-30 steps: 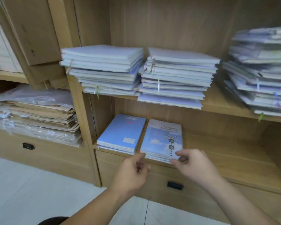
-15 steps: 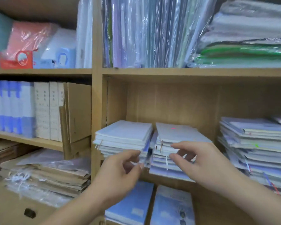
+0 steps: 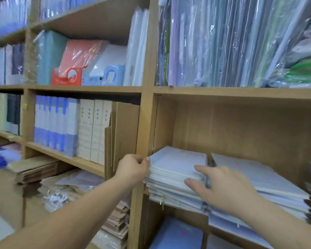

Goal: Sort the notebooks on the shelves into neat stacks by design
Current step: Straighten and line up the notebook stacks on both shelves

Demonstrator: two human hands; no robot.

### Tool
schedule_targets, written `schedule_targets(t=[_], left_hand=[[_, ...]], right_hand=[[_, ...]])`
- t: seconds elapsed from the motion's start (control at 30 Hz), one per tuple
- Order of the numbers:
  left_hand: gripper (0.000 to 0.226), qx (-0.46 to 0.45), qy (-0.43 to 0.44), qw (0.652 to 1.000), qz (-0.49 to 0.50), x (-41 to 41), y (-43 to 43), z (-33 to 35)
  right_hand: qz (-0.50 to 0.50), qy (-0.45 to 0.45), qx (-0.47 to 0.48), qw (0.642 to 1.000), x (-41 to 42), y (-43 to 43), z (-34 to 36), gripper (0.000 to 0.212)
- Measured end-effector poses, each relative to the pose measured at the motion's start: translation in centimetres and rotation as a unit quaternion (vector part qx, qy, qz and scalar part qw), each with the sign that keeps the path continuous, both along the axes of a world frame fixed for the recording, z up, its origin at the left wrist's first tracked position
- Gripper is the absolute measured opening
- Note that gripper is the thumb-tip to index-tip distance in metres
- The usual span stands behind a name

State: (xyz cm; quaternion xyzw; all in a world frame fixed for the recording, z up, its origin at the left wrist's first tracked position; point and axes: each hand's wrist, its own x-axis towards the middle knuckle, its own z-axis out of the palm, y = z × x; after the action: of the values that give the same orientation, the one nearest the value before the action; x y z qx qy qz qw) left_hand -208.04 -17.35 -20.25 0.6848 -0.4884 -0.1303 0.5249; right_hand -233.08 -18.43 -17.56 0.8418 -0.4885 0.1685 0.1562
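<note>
With the blue pile below now left behind, the left stack of notebooks in the middle shelf compartment is pinched at its corner by the curled left hand and touched by the spread right hand, so another batch is judged ready for sorting.

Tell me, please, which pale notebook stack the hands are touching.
The leftmost pale blue notebook stack, beside the wooden upright; the left hand and right hand touch it.
</note>
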Motion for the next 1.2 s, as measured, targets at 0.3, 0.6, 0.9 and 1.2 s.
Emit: schedule_targets(t=[0.3,0.6,0.9,1.2], left_hand=[[0.03,0.081,0.106,0.988,-0.07,0.6,-0.9,1.7],[0.019,0.15,0.238,0.938,-0.202,-0.1,3.2,1.9],[0.037,0.114,0.315,0.908,-0.25,-0.3,4.7,-1.5],[0.097,0.017,0.23,0.92,-0.317,-2.7,11.5,-4.2]], right_hand=[[-0.055,0.064,-0.034,0.996,2.0,0.9,-0.1,0.071],[-0.079,-0.012,-0.029,0.996,-1.6,3.7,-0.9,0.082],[0.0,-0.372,0.212,0.904,-3.0,2.6,-2.0,0.038],[0.054,-0.48,0.353,0.802,-4.3,5.2,-4.0,0.084]])
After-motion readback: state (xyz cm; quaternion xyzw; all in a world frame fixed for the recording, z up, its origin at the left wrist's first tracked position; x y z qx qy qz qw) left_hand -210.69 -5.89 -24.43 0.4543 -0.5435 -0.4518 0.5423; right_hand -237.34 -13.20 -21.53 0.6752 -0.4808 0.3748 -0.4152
